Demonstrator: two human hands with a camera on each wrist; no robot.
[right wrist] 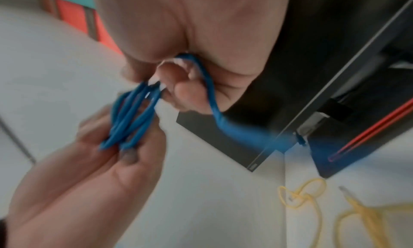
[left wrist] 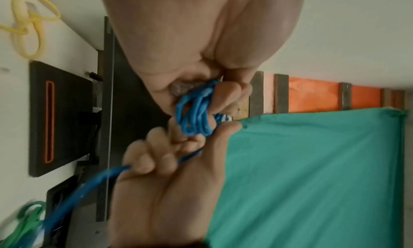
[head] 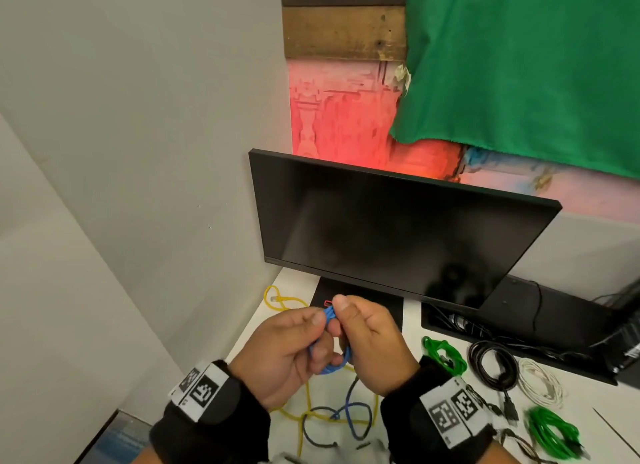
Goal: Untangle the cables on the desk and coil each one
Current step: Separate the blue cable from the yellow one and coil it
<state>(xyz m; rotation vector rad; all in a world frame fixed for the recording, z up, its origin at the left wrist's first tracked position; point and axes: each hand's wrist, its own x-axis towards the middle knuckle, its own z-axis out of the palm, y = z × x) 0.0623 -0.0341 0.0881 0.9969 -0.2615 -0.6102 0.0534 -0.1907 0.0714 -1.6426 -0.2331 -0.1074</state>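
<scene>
Both hands hold a blue cable [head: 329, 316] above the white desk [head: 408, 391], in front of the monitor. My left hand [head: 320, 325] pinches the small bundle of blue loops [left wrist: 196, 114] between thumb and fingers. My right hand [head: 337, 321] grips the same bundle [right wrist: 132, 117] from the other side, and a loose blue strand [right wrist: 214, 107] runs out through its fingers. The blue tail [head: 351, 404] hangs down to the desk, where it lies crossed with a yellow cable [head: 311, 411] and a dark cable [head: 322, 425].
A dark monitor [head: 398, 238] stands right behind the hands. Coiled cables lie at the right: two green [head: 443, 354] [head: 554, 432], one black [head: 495, 363], one white [head: 540, 380]. A black cable tray [head: 554, 318] sits behind them. The desk ends at the wall on the left.
</scene>
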